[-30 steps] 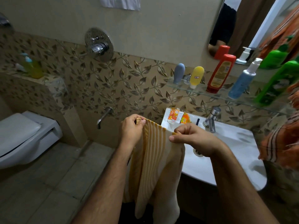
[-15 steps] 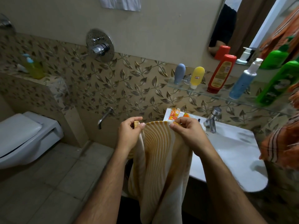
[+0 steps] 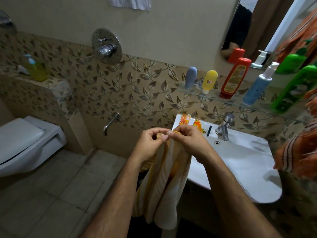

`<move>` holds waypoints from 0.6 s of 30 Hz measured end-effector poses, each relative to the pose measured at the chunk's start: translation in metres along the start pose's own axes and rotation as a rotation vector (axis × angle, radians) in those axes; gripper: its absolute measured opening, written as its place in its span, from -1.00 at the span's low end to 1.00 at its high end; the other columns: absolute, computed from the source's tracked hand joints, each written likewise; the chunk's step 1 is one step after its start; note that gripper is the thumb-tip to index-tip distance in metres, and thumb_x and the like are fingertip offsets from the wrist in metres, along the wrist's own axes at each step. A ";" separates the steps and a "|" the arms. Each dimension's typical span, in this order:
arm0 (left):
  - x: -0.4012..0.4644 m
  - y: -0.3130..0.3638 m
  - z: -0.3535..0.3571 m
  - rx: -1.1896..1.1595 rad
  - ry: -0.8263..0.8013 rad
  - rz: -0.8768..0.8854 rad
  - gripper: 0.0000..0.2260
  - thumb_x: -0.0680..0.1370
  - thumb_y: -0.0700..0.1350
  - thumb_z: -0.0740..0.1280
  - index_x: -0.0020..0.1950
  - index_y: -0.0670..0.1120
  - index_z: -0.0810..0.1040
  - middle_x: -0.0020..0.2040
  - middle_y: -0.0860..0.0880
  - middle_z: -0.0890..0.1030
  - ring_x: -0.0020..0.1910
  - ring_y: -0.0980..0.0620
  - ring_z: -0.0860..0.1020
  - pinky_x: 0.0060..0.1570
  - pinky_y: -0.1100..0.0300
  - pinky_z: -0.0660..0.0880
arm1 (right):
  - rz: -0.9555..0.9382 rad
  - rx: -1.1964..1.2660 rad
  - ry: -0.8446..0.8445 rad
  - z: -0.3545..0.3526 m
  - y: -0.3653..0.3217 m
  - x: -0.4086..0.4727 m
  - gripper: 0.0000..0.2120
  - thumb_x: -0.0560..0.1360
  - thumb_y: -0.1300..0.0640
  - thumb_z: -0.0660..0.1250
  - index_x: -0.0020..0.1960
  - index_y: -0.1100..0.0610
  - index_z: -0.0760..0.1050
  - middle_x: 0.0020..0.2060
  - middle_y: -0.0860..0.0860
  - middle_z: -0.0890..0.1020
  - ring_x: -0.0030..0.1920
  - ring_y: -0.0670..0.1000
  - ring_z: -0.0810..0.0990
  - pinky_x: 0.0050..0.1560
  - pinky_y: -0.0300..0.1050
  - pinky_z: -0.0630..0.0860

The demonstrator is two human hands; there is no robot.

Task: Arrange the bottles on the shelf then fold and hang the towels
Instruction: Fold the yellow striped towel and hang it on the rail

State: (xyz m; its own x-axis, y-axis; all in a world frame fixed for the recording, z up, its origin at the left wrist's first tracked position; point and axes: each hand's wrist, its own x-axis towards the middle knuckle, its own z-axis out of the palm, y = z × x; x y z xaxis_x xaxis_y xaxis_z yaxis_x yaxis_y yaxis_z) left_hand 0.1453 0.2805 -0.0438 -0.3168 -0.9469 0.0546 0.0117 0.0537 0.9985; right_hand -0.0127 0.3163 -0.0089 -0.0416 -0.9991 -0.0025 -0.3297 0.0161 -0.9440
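A: Towel status?
B: Yellow-and-cream striped towel (image 3: 163, 182) hangs folded lengthwise in front of the washbasin (image 3: 243, 162). Left hand (image 3: 151, 145) and right hand (image 3: 187, 141) touch, each grip pinching its top edge.
A: Blind spots?
B: Top corners hidden behind fingers; orange striped towel (image 3: 298, 148) cut off at right.
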 end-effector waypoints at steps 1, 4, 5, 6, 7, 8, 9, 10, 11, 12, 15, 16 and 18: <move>0.000 0.000 0.000 -0.009 -0.005 -0.006 -0.91 0.52 -0.23 0.41 -0.02 -0.11 0.68 -0.14 -0.12 0.69 -0.14 0.11 0.61 -0.06 0.27 0.54 | 0.013 0.015 -0.007 -0.002 -0.001 -0.002 -0.77 0.51 0.08 0.44 -0.17 0.25 0.57 -0.32 0.11 0.48 -0.30 0.00 0.38 -0.33 -0.18 0.28; 0.003 0.003 0.002 0.062 0.053 0.012 -0.95 0.52 -0.24 0.40 -0.12 -0.14 0.65 -0.25 -0.07 0.62 -0.23 0.11 0.54 -0.15 0.26 0.49 | 0.062 0.012 -0.065 -0.008 -0.002 -0.005 -0.72 0.53 0.01 0.41 -0.20 0.20 0.51 -0.33 0.12 0.37 -0.37 -0.02 0.31 -0.42 -0.19 0.21; 0.006 0.005 0.003 0.125 0.099 0.027 -0.95 0.52 -0.23 0.40 -0.13 -0.12 0.65 -0.26 -0.05 0.61 -0.25 0.11 0.53 -0.17 0.25 0.48 | 0.068 -0.018 -0.092 -0.010 -0.002 -0.007 -0.71 0.54 -0.01 0.39 -0.21 0.18 0.48 -0.32 0.12 0.36 -0.37 -0.03 0.30 -0.41 -0.19 0.21; 0.009 0.007 0.004 0.204 0.152 0.044 -0.95 0.51 -0.22 0.41 -0.14 -0.10 0.65 -0.26 -0.02 0.62 -0.27 0.11 0.54 -0.19 0.24 0.48 | 0.067 -0.049 -0.116 -0.011 -0.002 -0.008 -0.69 0.54 -0.04 0.38 -0.21 0.17 0.46 -0.32 0.11 0.35 -0.36 -0.03 0.30 -0.39 -0.18 0.21; 0.012 0.009 0.004 0.288 0.204 0.063 -0.95 0.50 -0.20 0.42 -0.14 -0.08 0.65 -0.26 0.01 0.63 -0.26 0.10 0.56 -0.20 0.24 0.49 | 0.065 -0.071 -0.134 -0.013 -0.002 -0.010 -0.67 0.54 -0.08 0.37 -0.23 0.15 0.46 -0.32 0.11 0.35 -0.34 -0.02 0.30 -0.37 -0.17 0.21; 0.015 0.011 0.003 0.352 0.253 0.079 -0.96 0.50 -0.18 0.42 -0.13 -0.07 0.66 -0.25 0.02 0.64 -0.23 0.09 0.58 -0.18 0.22 0.50 | 0.063 -0.078 -0.144 -0.016 -0.002 -0.013 -0.65 0.53 -0.11 0.36 -0.26 0.14 0.45 -0.34 0.09 0.36 -0.33 -0.02 0.32 -0.34 -0.14 0.22; 0.018 0.012 0.000 0.382 0.294 0.091 -0.96 0.50 -0.17 0.41 -0.12 -0.07 0.66 -0.24 0.03 0.64 -0.20 0.08 0.60 -0.16 0.21 0.51 | 0.059 -0.066 -0.153 -0.021 -0.002 -0.016 -0.63 0.54 -0.10 0.35 -0.30 0.13 0.45 -0.36 0.07 0.39 -0.32 -0.02 0.35 -0.31 -0.13 0.24; 0.020 0.013 -0.004 0.391 0.324 0.091 -0.96 0.50 -0.16 0.41 -0.12 -0.06 0.66 -0.22 0.04 0.65 -0.18 0.07 0.60 -0.14 0.20 0.52 | 0.051 -0.031 -0.171 -0.027 -0.002 -0.019 -0.62 0.56 -0.06 0.33 -0.35 0.11 0.45 -0.39 0.03 0.42 -0.33 -0.03 0.38 -0.29 -0.14 0.26; 0.022 0.014 -0.008 0.395 0.342 0.080 -0.96 0.51 -0.15 0.40 -0.11 -0.05 0.66 -0.21 0.06 0.65 -0.15 0.09 0.60 -0.12 0.19 0.53 | 0.037 0.015 -0.196 -0.033 -0.002 -0.023 -0.61 0.57 -0.02 0.33 -0.40 0.08 0.46 -0.42 0.00 0.43 -0.35 -0.03 0.39 -0.28 -0.14 0.28; 0.023 0.014 -0.011 0.402 0.347 0.064 -0.95 0.51 -0.14 0.40 -0.10 -0.04 0.66 -0.19 0.07 0.64 -0.14 0.11 0.59 -0.11 0.19 0.53 | 0.011 0.052 -0.225 -0.040 -0.001 -0.026 -0.61 0.55 -0.01 0.35 -0.43 0.06 0.45 -0.44 0.00 0.40 -0.38 0.01 0.35 -0.30 -0.13 0.25; 0.023 0.014 -0.015 0.413 0.348 0.034 -0.95 0.52 -0.12 0.39 -0.10 -0.03 0.65 -0.18 0.09 0.64 -0.13 0.17 0.58 -0.14 0.23 0.51 | -0.052 0.058 -0.297 -0.053 -0.001 -0.031 -0.56 0.42 -0.03 0.39 -0.43 0.23 0.32 -0.47 0.08 0.25 -0.42 0.12 0.17 -0.35 -0.09 0.10; 0.023 0.015 -0.015 0.409 0.350 0.024 -0.95 0.52 -0.12 0.39 -0.10 -0.02 0.65 -0.18 0.08 0.64 -0.14 0.17 0.57 -0.15 0.24 0.51 | -0.052 0.055 -0.316 -0.055 0.000 -0.029 -0.57 0.43 0.03 0.39 -0.41 0.28 0.31 -0.50 0.03 0.30 -0.46 0.05 0.23 -0.38 -0.18 0.15; 0.023 0.014 -0.015 0.387 0.349 -0.008 -0.94 0.52 -0.12 0.39 -0.13 0.01 0.63 -0.19 0.08 0.64 -0.14 0.16 0.58 -0.15 0.23 0.52 | -0.037 0.087 -0.344 -0.057 -0.001 -0.028 -0.72 0.44 0.17 0.33 -0.38 0.26 0.37 -0.51 -0.08 0.46 -0.48 -0.13 0.41 -0.41 -0.33 0.31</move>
State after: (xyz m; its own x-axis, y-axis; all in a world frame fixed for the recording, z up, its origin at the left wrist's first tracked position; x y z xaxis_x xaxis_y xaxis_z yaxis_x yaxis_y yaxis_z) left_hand 0.1525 0.2545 -0.0280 0.0200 -0.9935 0.1120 -0.3614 0.0972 0.9273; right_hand -0.0651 0.3462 0.0111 0.2942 -0.9536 -0.0648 -0.2427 -0.0089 -0.9700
